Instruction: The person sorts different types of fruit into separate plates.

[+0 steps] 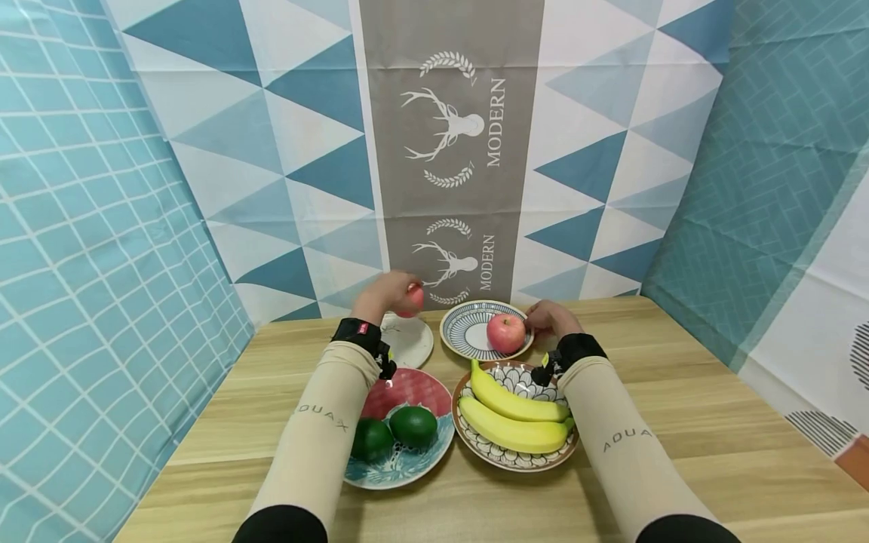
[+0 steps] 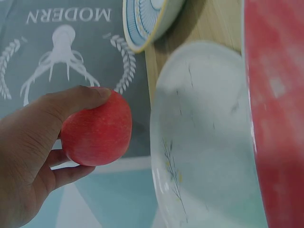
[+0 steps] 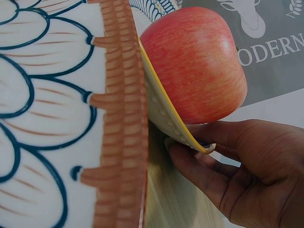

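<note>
My left hand (image 1: 391, 293) grips a red apple (image 2: 97, 128) between thumb and fingers, held above the white plate (image 2: 209, 133) with thin plant sprigs painted on it. At the back of the table, my right hand (image 1: 553, 318) pinches the yellow-edged rim of the blue-patterned plate (image 1: 468, 332), thumb and fingers on either side of it in the right wrist view. On that plate a second apple (image 1: 505, 333), pink-red, sits close to the pinched rim. The palm side of the left hand is partly hidden by the apple in its own wrist view.
Nearer the front, a red and blue plate (image 1: 434, 449) carries two dark green fruits (image 1: 413, 427), avocado-like. Beside it a brown-rimmed bowl (image 1: 516, 461) holds two bananas (image 1: 512, 430), close under the right wrist. Behind the table hangs a patterned cloth (image 1: 448, 30).
</note>
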Available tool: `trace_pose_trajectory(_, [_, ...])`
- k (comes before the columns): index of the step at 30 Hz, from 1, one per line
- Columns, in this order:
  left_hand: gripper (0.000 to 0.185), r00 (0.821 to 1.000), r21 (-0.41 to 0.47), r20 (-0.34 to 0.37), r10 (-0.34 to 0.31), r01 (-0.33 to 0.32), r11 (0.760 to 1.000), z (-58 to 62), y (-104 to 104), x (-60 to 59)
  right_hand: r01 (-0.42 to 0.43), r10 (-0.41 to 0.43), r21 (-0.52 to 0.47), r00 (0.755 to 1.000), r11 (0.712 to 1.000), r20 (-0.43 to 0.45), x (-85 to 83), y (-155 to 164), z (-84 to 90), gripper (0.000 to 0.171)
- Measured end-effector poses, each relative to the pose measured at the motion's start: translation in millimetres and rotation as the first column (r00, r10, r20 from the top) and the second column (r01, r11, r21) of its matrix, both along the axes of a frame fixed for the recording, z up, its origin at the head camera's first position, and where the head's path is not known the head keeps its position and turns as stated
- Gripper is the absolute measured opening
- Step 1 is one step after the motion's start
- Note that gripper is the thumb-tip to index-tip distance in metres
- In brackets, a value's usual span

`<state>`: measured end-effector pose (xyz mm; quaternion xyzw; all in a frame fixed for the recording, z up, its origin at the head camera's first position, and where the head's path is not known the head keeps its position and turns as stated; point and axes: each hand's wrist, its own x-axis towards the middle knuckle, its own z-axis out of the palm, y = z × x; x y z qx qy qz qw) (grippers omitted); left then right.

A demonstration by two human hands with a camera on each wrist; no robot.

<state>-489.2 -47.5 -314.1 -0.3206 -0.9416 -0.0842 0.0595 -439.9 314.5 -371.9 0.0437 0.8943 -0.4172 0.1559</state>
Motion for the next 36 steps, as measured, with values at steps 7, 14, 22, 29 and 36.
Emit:
trace_pose_trajectory(7, [0.050,1.000,-0.012,0.010,0.001,-0.001,1.000,9.5,33.8,8.5,-0.019,0.018,0.046,1.000,0.999,0.006,-10.8,3.1,-2.9,0.012])
trace_pose_trajectory(14, [0.052,0.999,-0.043,0.026,-0.048,0.049,0.998,7.8,68.5,12.7,-0.025,0.024,0.031,1.000,0.999,0.004,-12.1,3.7,-1.7,0.012])
trace_pose_trajectory(22, [0.051,0.991,-0.081,0.043,-0.127,0.130,0.988,-6.9,88.4,17.5,-0.016,0.017,0.056,1.000,0.998,-0.013,-5.6,-0.4,-3.7,0.016])
trace_pose_trajectory(29, [0.053,0.993,-0.107,0.033,-0.117,0.120,0.987,-17.1,96.9,19.7,-0.019,0.019,0.018,1.000,1.000,-0.006,-5.3,-2.1,-5.5,0.025])
trace_pose_trajectory(36, [0.052,0.991,-0.127,0.028,-0.130,0.133,0.983,-24.6,104.3,24.1,0.002,-0.002,0.015,1.000,1.000,0.001,-6.7,-0.2,-6.9,0.022])
